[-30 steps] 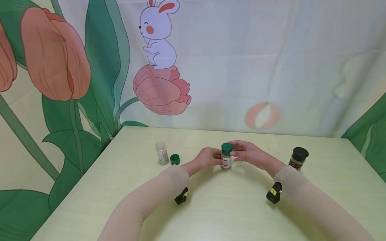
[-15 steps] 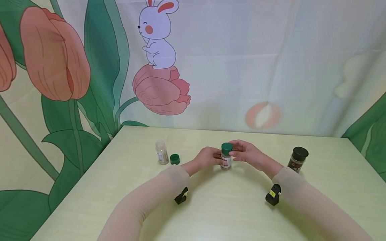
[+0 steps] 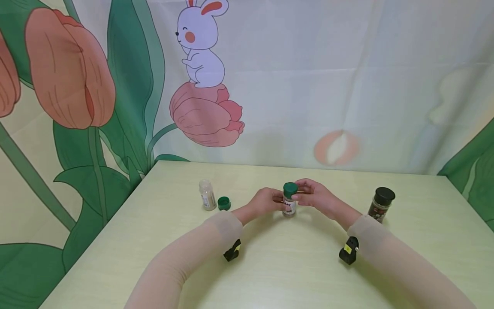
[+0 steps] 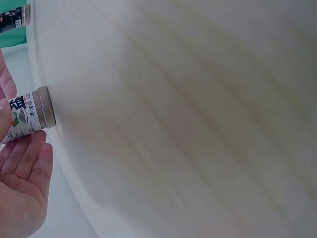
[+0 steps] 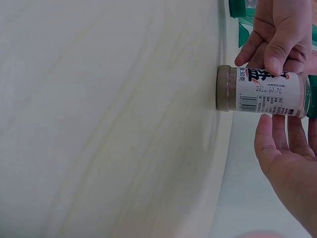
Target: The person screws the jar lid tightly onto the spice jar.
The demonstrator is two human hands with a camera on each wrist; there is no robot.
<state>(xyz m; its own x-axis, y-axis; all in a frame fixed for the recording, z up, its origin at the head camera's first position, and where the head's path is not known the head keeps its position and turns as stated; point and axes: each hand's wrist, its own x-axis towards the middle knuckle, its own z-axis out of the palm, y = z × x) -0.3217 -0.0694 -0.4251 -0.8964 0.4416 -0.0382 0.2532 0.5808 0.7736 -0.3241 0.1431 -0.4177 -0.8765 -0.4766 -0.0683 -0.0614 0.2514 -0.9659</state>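
Observation:
A small spice jar (image 3: 289, 207) with a white label and green cap (image 3: 290, 190) stands upright on the table between both hands. My left hand (image 3: 266, 201) grips its body, thumb across the front of the label, as the right wrist view also shows. Up at the green cap is my right hand (image 3: 314, 196), with thumb and fingertips pinching its right side. In the right wrist view, the right hand's fingers (image 5: 280, 136) lie along the jar's lower side, and its thumb is out of frame. Pale powder shows at the jar's base (image 4: 45, 107).
On the left of the table (image 3: 278, 266) stands an uncapped clear jar (image 3: 207, 196), with a loose green cap (image 3: 224, 203) beside it. A larger black-capped jar (image 3: 380, 204) is at the right, partly behind the right sleeve. A printed curtain (image 3: 278, 86) hangs behind.
My right thumb has slid slightly left across the green cap while its fingers shift right, around the cap. The left hand and the jar stay in place.

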